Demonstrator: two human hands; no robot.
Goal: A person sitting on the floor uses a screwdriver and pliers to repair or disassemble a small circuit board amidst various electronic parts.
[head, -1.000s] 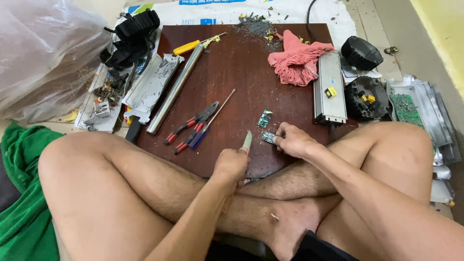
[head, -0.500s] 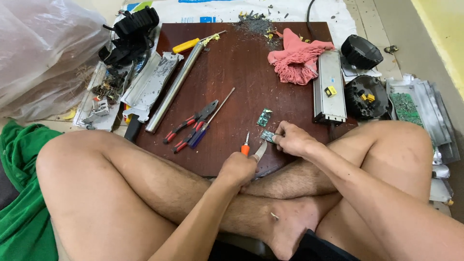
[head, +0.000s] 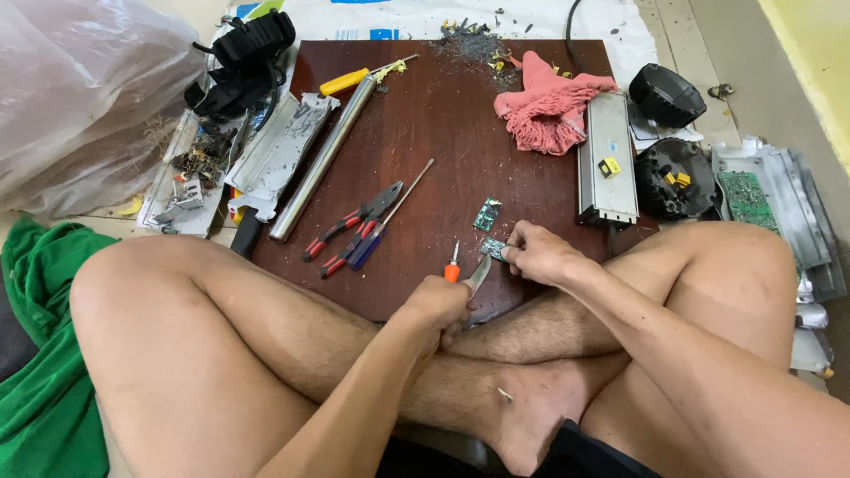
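I sit cross-legged at a dark red-brown board (head: 460, 133). My right hand (head: 542, 255) pinches a small green circuit board (head: 493, 249) against the board's near edge. My left hand (head: 438, 303) grips a flat metal blade (head: 478, 274), whose tip points up at that circuit board and almost touches it. A small orange-handled screwdriver (head: 453, 267) sticks up beside my left fingers; I cannot tell whether the hand holds it. A second small green circuit board (head: 487, 214) lies just beyond.
Red-handled pliers (head: 354, 223), a blue-handled screwdriver (head: 382, 223), a long metal tube (head: 328, 158) and a pink rag (head: 549, 111) lie on the board. A silver box (head: 607, 159) and black round parts (head: 677, 177) sit right. A plastic bag (head: 80, 97) is left.
My left hand has dropped and shifted right, bringing the blade tip down to the small circuit board. The orange-handled screwdriver has come into view. My right hand has stayed put.
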